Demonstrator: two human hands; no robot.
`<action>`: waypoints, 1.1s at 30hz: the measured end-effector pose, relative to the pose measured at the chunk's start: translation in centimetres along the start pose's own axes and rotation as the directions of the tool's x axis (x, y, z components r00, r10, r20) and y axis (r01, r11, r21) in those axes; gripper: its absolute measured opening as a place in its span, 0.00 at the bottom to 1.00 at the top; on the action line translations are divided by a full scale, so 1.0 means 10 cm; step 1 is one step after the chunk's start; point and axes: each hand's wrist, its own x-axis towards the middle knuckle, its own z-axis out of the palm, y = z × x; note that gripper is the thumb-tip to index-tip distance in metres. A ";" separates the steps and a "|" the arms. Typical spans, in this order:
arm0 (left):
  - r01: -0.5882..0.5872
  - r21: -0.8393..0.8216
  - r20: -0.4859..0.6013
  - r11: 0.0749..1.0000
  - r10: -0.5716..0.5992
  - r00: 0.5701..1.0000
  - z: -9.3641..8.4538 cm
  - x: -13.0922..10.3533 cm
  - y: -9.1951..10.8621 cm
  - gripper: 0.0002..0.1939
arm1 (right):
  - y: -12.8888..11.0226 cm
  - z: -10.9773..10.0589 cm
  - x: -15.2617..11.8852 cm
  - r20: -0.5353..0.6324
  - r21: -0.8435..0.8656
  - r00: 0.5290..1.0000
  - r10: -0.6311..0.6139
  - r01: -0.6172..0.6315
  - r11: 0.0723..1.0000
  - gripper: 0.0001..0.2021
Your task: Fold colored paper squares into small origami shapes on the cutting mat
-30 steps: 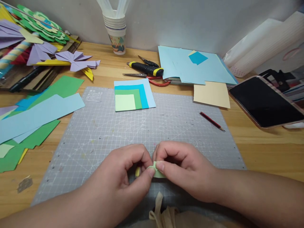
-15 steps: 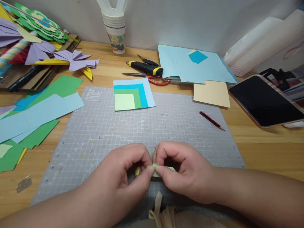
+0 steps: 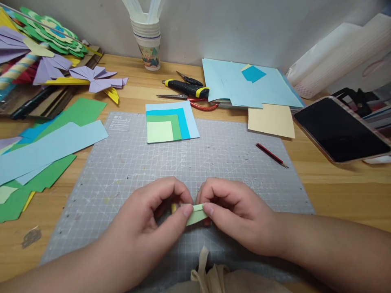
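Between my hands, over the grey cutting mat [image 3: 128,175], is a small piece of light green paper [image 3: 197,216] with a narrow strip folded along its upper edge. My left hand [image 3: 155,219] pinches its left part between thumb and fingers. On the right part, the thumb of my right hand [image 3: 236,215] presses near the fold, with the fingers curled behind. Much of the paper is hidden by my fingers. A small yellow thing [image 3: 174,208] shows beside my left fingers; I cannot make out what it is.
Layered paper squares [image 3: 160,131] and a pencil [image 3: 271,155] lie on the mat. Behind are scissors [image 3: 203,105], a utility knife [image 3: 187,87], pliers [image 3: 189,79], light blue sheets [image 3: 232,83] and paper cups [image 3: 149,49]. Coloured paper [image 3: 51,146] lies left; a tablet [image 3: 343,130] sits right.
My thumbs have moved apart along the light green paper, baring the folded strip between them. Both hands have risen slightly, and the paper's lower flap now shows more to the left.
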 end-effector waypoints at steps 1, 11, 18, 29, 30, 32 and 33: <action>0.001 0.003 0.008 1.000 -0.001 1.000 0.00 0.01 0.01 0.09 | 0.00 0.00 0.00 0.002 -0.002 1.000 -0.009 0.009 1.000 0.06; -0.005 0.029 -0.028 1.000 0.006 1.000 0.01 0.02 -0.01 0.08 | 0.01 0.01 0.01 0.007 0.058 1.000 0.031 -0.031 0.998 0.06; -0.030 0.073 -0.040 0.997 0.033 0.999 0.02 0.03 -0.02 0.07 | -0.02 0.01 0.00 0.007 0.039 0.996 0.086 -0.087 0.995 0.03; -0.061 0.077 -0.063 0.995 0.066 0.996 0.03 0.04 -0.03 0.07 | 0.03 0.01 0.01 0.008 0.047 0.997 0.074 -0.074 0.996 0.05; -0.062 0.070 -0.066 0.996 0.067 0.996 0.03 0.04 -0.03 0.06 | 0.03 0.01 0.01 0.010 0.048 0.997 0.074 -0.075 0.996 0.05; -0.064 0.061 -0.066 0.996 0.068 0.996 0.02 0.04 -0.03 0.06 | 0.03 0.00 0.01 0.016 0.051 0.997 0.072 -0.073 0.996 0.06; -0.059 0.062 -0.062 0.996 0.063 0.996 0.02 0.04 -0.03 0.06 | 0.02 0.00 0.01 0.017 0.053 0.998 0.064 -0.065 0.996 0.06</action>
